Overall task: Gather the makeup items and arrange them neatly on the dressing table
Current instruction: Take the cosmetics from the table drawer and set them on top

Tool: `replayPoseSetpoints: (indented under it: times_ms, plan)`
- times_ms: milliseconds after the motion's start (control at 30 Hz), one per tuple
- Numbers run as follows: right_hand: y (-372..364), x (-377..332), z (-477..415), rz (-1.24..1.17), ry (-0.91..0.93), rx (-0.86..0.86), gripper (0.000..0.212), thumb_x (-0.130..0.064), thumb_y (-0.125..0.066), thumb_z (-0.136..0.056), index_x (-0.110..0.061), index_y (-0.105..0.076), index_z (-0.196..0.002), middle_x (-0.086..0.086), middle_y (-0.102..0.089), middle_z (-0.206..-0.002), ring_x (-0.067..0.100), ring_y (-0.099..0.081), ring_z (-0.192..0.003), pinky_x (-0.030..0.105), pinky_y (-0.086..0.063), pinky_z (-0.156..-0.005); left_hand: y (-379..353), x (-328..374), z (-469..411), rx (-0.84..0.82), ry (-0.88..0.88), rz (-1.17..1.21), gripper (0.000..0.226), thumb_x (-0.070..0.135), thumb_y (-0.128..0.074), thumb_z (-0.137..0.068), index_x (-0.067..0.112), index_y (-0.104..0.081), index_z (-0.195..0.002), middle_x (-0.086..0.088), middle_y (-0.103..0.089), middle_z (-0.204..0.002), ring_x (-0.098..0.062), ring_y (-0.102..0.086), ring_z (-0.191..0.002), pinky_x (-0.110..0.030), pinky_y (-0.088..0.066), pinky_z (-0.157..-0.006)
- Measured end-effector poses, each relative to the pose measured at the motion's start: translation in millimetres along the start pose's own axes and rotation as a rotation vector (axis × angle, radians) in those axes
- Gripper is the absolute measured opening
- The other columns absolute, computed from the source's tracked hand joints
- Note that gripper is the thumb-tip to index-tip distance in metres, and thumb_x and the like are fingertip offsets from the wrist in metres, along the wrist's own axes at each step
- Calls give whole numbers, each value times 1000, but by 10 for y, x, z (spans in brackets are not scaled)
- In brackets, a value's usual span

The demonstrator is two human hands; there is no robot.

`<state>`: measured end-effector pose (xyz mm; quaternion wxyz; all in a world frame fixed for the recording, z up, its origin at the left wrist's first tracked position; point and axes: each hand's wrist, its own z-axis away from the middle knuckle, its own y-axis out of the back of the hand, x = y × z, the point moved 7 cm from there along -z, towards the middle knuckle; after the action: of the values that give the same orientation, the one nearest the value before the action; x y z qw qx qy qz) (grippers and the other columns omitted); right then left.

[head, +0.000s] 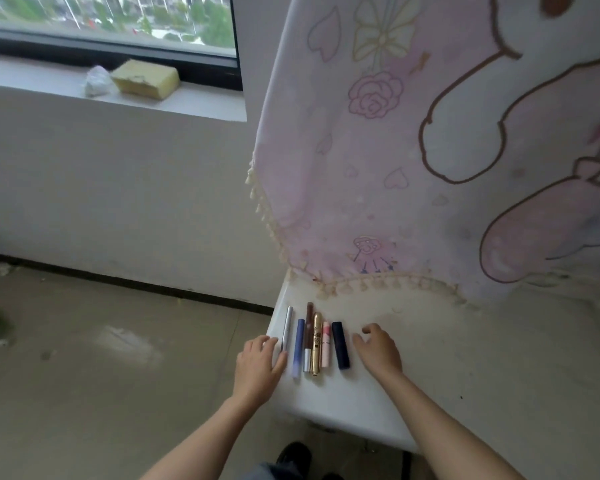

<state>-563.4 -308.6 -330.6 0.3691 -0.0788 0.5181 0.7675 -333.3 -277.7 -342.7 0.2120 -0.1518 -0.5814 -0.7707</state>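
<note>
Several makeup sticks lie side by side in a row near the left edge of the white dressing table [430,375]: a thin silver pen [287,327], a blue tube [298,348], a brown-and-silver pencil [307,341], a gold tube [316,344], a pink tube [325,344] and a dark navy tube [340,345]. My left hand [258,367] rests at the table's left edge with relaxed fingers beside the silver pen. My right hand [378,349] lies just right of the navy tube, fingers loosely bent, holding nothing.
A pink cartoon-print cloth [430,150] with a tasselled hem hangs over the back of the table. A window sill at upper left carries a yellow sponge block [146,79] and a white crumpled bag [97,81]. Bare floor lies left of the table.
</note>
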Motion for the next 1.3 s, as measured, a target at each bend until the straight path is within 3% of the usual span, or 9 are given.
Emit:
replayPoseSetpoints:
  times_ms: [100, 300, 467, 633, 767, 867, 967, 1133, 1300]
  plan:
    - [158, 89, 50, -37, -2, 34, 39, -29, -49, -92, -8, -47, -124, 14, -54, -123, 28, -55, -109, 27, -40, -84, 51, 36, -33, -6, -28, 8, 90, 62, -2, -64, 18, -48, -128, 0, -46, -136, -17, -37, -127, -30, -31, -99]
    - [432, 458, 350, -113, -78, 133, 39, -29, -49, -92, -9, -46, -126, 13, -54, -119, 25, -53, -110, 27, -40, -87, -23, 490, -179, -39, -253, -30, 71, 56, -20, -75, 14, -61, -115, -6, -59, -121, -30, -50, -116, -36, -38, -93]
    - [635, 1139, 855, -176, -246, 238, 38, -26, -49, -92, -9, -46, -125, 12, -54, -119, 25, -51, -111, 26, -38, -87, -384, 1263, -38, -167, -484, -49, 79, 59, -16, -73, 12, -56, -122, -7, -54, -129, -29, -45, -123, -38, -26, -106]
    - [883, 2034, 1593, -262, -453, 388, 34, -24, -52, -90, -8, -49, -120, 1, -53, -91, 24, -57, -102, 30, -43, -85, -925, 1957, 486, -341, -712, -50, 53, 44, -36, -81, 7, -68, -99, -12, -69, -101, -35, -65, -92, -42, -52, -74]
    - [1079, 2677, 2181, -242, -556, 468, 39, -27, -51, -92, -9, -46, -126, 9, -54, -124, 23, -53, -112, 25, -39, -81, -1207, 2385, 1033, -380, -896, -81, 63, 51, -27, -79, 10, -65, -109, -8, -66, -112, -32, -60, -105, -39, -49, -84]
    - [1188, 3079, 2596, -287, -587, 504, 41, -26, -51, -92, -7, -44, -128, 11, -52, -127, 23, -52, -115, 24, -39, -83, -1404, 2566, 1467, -422, -954, -139, 88, 60, -4, -66, 16, -50, -127, -1, -51, -132, -23, -43, -124, -30, -35, -99]
    - [1223, 3524, 3017, -296, -591, 540, 39, -27, -52, -91, -8, -48, -125, 13, -54, -123, 24, -55, -109, 29, -45, -88, -1649, 2659, 1887, -450, -934, -146, 90, 61, -4, -64, 15, -51, -125, -2, -53, -128, -22, -46, -120, -29, -36, -97]
    - [1150, 4186, 3740, -329, -638, 540, 39, -29, -49, -93, -10, -44, -127, 11, -50, -123, 21, -55, -104, 25, -41, -75, -2065, 2704, 2593, -457, -848, -58, 63, 53, -25, -73, 13, -65, -102, -9, -66, -102, -32, -60, -96, -30, -47, -79]
    - [1167, 4596, 4107, -353, -625, 541, 40, -29, -48, -94, -10, -44, -128, 11, -49, -125, 20, -54, -101, 23, -38, -73, -2224, 2814, 3211, -454, -819, -73, 37, 24, -48, -91, 14, -50, -127, -5, -52, -130, -22, -46, -117, -29, -37, -95]
